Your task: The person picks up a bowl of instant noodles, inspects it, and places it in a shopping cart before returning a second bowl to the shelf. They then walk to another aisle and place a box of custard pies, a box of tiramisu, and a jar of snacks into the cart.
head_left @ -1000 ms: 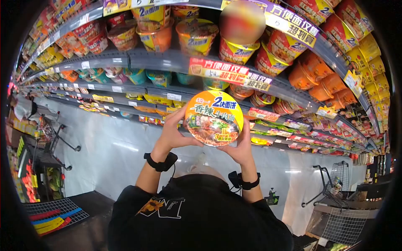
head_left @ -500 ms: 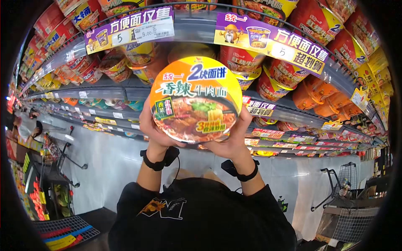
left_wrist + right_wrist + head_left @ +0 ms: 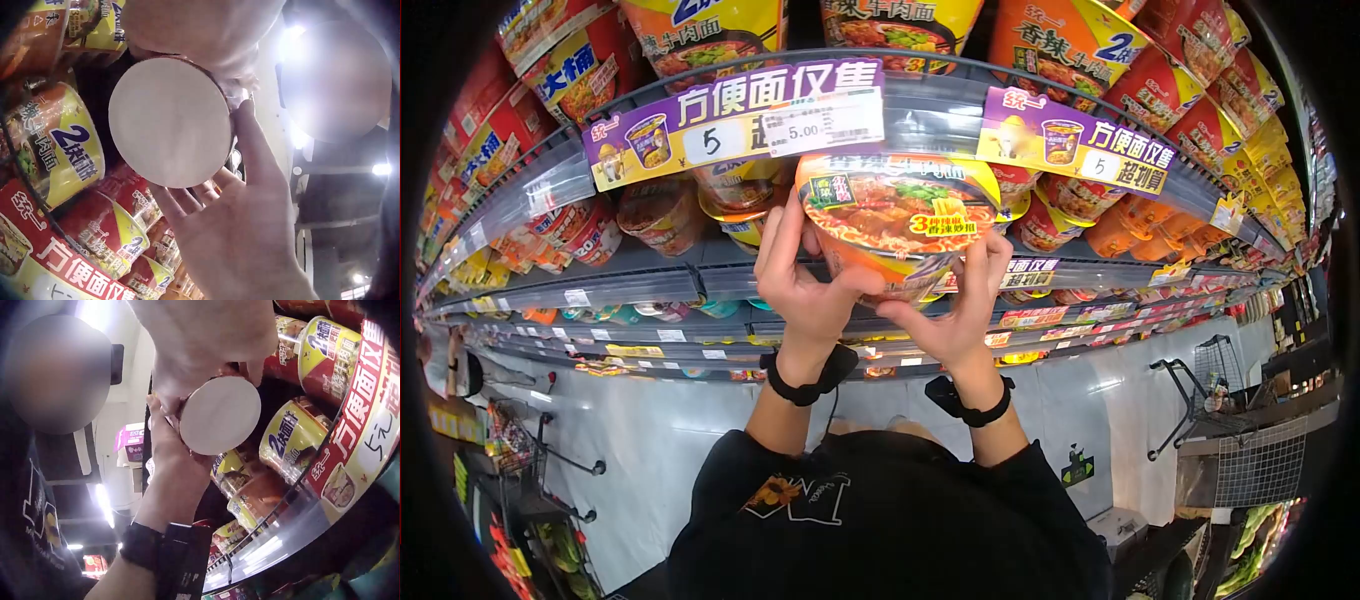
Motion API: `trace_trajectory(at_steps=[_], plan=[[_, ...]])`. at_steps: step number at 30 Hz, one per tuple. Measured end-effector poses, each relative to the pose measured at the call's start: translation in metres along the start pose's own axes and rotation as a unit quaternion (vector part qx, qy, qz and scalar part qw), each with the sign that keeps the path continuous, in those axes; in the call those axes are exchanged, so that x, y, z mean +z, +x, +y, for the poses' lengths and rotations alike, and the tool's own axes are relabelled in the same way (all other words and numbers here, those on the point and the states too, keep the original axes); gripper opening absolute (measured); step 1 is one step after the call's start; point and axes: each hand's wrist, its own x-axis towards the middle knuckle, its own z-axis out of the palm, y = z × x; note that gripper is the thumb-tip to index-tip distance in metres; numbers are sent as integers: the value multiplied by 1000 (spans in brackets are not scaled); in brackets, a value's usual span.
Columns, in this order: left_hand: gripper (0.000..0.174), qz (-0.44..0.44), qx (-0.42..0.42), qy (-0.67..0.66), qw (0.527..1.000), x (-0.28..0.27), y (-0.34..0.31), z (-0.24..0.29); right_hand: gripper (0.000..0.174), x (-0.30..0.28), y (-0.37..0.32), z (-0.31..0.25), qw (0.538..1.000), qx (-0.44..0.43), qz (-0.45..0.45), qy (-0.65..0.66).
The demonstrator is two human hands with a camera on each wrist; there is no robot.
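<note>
Bowl (image 3: 895, 220) tipped from earlier full-face view, side now showing, far edge hidden by price rail (image 3: 930, 128). Left hand (image 3: 805, 290), right hand (image 3: 958, 318) (thumbs on near side) grip it between them, fingers part-curled.

White-bottomed tub (image 3: 220, 417) between both hands (image 3: 206, 344); other noodle tubs (image 3: 294, 442) and red price sign (image 3: 345, 445) rightward

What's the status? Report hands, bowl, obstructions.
Left hand and right hand gripping noodle bowl. Held up, base exposed. Head view: shelf edge hides bowl's far part.
</note>
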Motion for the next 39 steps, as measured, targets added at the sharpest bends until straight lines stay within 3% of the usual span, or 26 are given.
trace_trajectory(at_steps=[4,13,16,21,22,25,28,34,35,39], plan=[[107,6,8,-1,1000,-1,5,-6,120,11,3,-1,1000,6,1,-8],[99,11,17,-5,1000,7,8,-22,94,29,8,-1,999,9,37,33],[92,2,19,18,1000,9,11,-21,85,39,12,-2,982,56,56,172],[67,-8,12,38,999,18,15,-22,64,48,22,7,983,96,70,141],[58,-47,-34,43,997,14,13,-20,62,50,24,10,983,101,64,137],[52,-71,-65,-17,995,18,1,-31,56,56,28,9,987,102,63,107],[48,-100,-31,23,994,14,0,-34,56,59,24,15,993,89,69,25],[28,-93,15,76,993,-12,-21,-33,54,46,-11,11,991,118,54,-20],[24,-89,22,87,992,-18,-26,-32,46,41,-21,12,991,114,58,-35],[14,-152,-13,20,988,-40,-56,-53,38,10,-80,24,988,150,20,-11]])
